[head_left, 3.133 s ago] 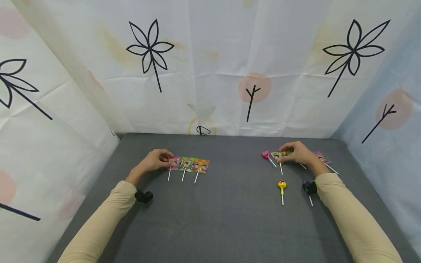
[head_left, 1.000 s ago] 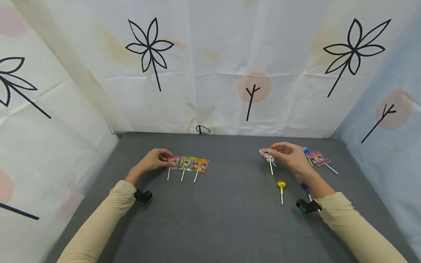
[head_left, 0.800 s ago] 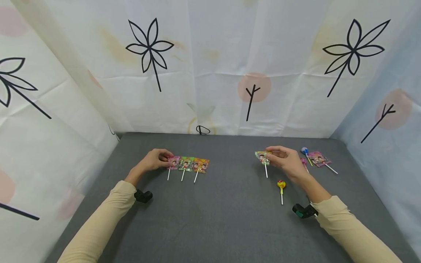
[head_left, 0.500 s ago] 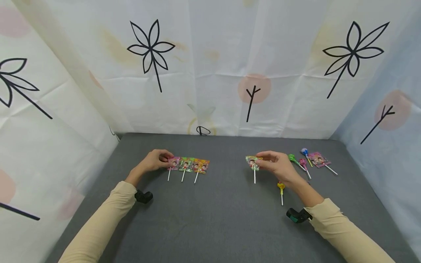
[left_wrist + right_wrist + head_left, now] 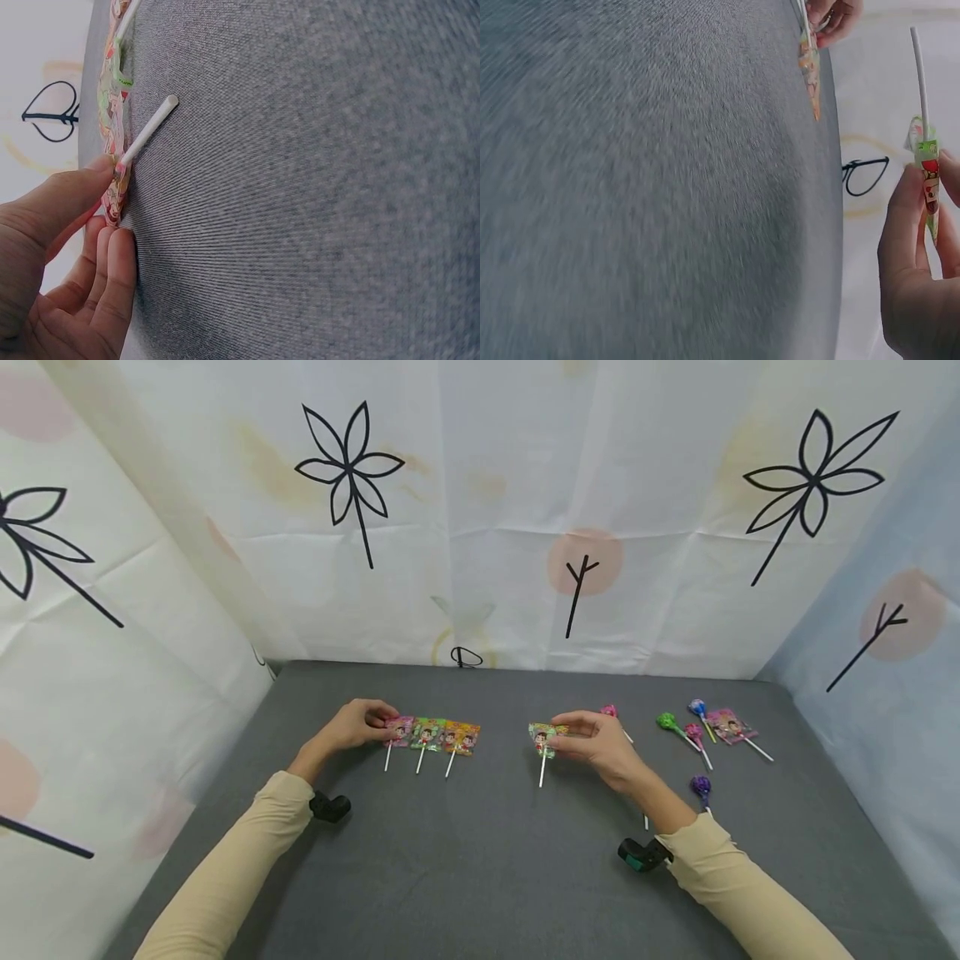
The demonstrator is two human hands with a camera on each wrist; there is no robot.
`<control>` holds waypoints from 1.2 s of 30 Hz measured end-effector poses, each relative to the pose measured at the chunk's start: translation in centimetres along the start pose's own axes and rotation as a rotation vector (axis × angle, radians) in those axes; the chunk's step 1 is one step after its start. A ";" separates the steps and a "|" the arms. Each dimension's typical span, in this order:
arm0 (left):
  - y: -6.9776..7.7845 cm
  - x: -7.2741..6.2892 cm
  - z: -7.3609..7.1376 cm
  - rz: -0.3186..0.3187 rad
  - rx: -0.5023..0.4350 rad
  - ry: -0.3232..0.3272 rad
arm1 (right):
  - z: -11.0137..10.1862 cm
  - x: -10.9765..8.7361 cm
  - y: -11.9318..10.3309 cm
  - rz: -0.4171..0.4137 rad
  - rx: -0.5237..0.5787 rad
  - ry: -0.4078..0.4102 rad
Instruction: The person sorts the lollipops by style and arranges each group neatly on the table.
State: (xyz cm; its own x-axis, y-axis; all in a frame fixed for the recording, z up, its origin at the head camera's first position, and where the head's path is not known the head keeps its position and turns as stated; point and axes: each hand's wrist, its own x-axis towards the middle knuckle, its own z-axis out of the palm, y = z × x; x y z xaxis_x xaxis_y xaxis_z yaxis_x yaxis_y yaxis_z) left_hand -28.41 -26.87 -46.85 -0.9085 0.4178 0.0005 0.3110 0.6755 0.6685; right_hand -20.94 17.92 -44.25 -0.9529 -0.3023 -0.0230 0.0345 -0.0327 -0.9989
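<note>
Mid-table, just right of the row of three, I have the right hand (image 5: 596, 748) pinching the held pop (image 5: 540, 737) by its wrapper, thumb against fingers, stick toward the near edge; it looks lifted off the table (image 5: 465, 868). Left hand (image 5: 356, 725) pinches the pink pop (image 5: 401, 732) at the row's left end; middle pop (image 5: 428, 733) and orange pop (image 5: 460, 737) follow. Handling, my guess: very light, stiff stick, hard flat candy, thin slick wrapper that may crinkle or slip. I'd grip over the candy or at the stick's base, not a loose wrapper corner. Versus half a second ago: held pop has moved left, nearer the row; yellow pop (image 5: 646, 822) now hides behind the arm save its stick tip; purple pop (image 5: 701, 787) is uncovered; left hand hasn't moved.
</note>
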 end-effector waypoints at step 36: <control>0.3 0.0 0.0 -0.001 0.004 -0.005 | 5.2 5.4 2.2 0.019 -0.142 -0.039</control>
State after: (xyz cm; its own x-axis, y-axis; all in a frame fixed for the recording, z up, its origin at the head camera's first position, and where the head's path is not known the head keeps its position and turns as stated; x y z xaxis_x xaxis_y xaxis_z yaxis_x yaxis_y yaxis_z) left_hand -28.29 -26.68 -46.61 -0.9074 0.4202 -0.0033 0.3116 0.6782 0.6656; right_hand -24.44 11.23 -46.40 -0.9401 -0.3381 -0.0432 0.0071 0.1074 -0.9942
